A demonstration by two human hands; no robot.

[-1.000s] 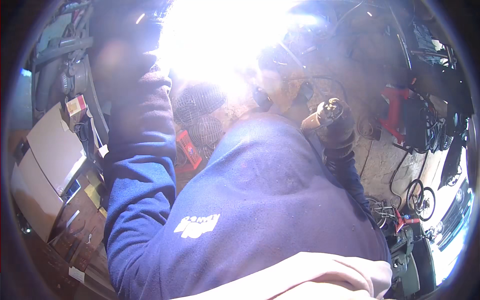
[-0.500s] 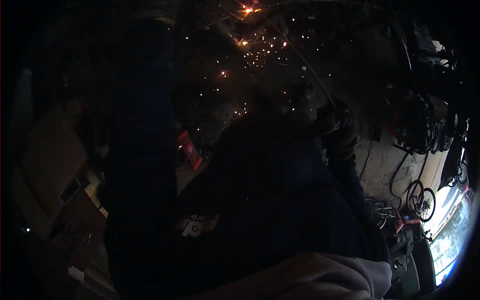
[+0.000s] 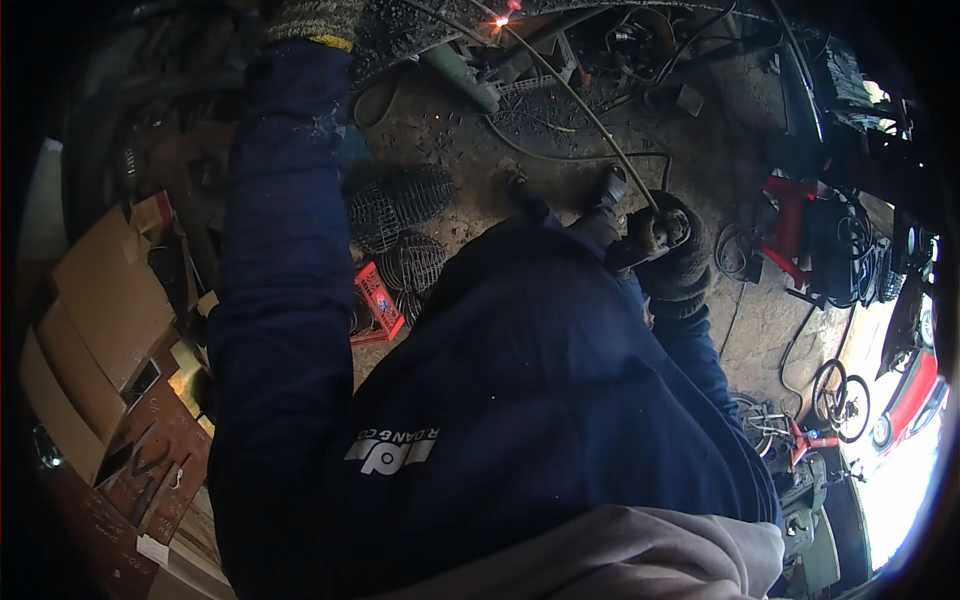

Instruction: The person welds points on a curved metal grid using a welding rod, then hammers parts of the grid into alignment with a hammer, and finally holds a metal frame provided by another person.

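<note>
My right hand (image 3: pixel 668 252), in a dark knitted glove, is closed around a welding electrode holder (image 3: pixel 660 228). A thin rod (image 3: pixel 570 100) runs from it up and left to a small glowing orange spot (image 3: pixel 502 19) on dark metal at the top edge. My left arm in a blue sleeve (image 3: pixel 285 250) reaches straight up. My left hand (image 3: pixel 312 18) wears a grey knitted glove with a yellow cuff, and its fingers are cut off by the frame edge. My blue jacket fills the lower middle. My dark shoes (image 3: pixel 608 186) stand on the dirt floor.
Round wire guards (image 3: pixel 400 235) and a red crate (image 3: pixel 376 302) lie on the floor at the left. Cardboard pieces (image 3: pixel 100 300) and pliers on a board (image 3: pixel 150 470) sit far left. A red machine (image 3: pixel 790 230), cables (image 3: pixel 560 150) and a bicycle (image 3: pixel 840 400) stand right.
The blinding arc flash of a second ago died to scattered sparks in a dark picture, and now only a small glow remains. My arms have hardly moved.
</note>
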